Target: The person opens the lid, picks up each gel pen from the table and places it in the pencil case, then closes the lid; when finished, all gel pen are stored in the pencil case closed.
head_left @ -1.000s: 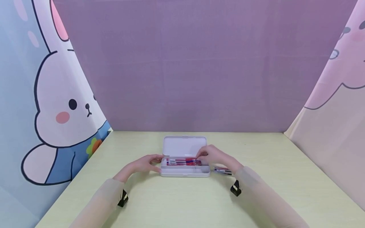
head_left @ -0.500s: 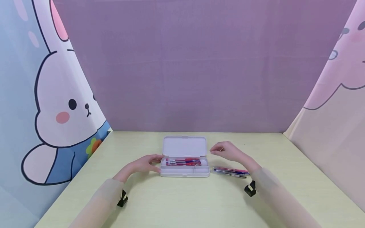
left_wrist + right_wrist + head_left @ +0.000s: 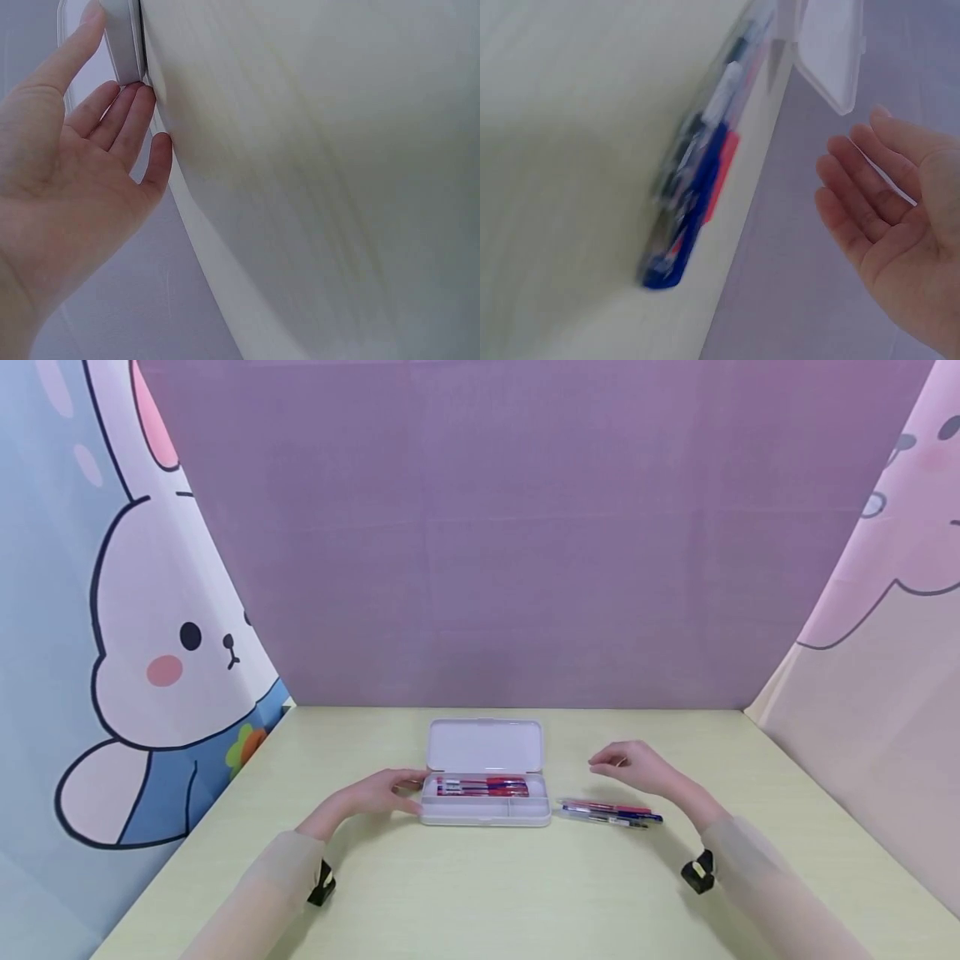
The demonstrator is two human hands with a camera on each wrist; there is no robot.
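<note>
The left hand (image 3: pixel 378 793) touched the open pencil case (image 3: pixel 486 810) with straight fingers (clearest from its wrist). The right hand (image 3: pixel 637 768) hovered released, empty, above loose pens (image 3: pixel 609 812) on the desk (image 3: pixel 480 885).

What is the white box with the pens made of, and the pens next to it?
The pencil case looks like matte white plastic: thin, smooth walls and a hinged lid that lets a little light through. The loose pens seem to be clear, glossy plastic, since red and blue parts show through the barrels. The table looks like pale laminate, though that is less certain.

Both hands (image 3: pixel 637 768) forward, fingers relaxed
</note>
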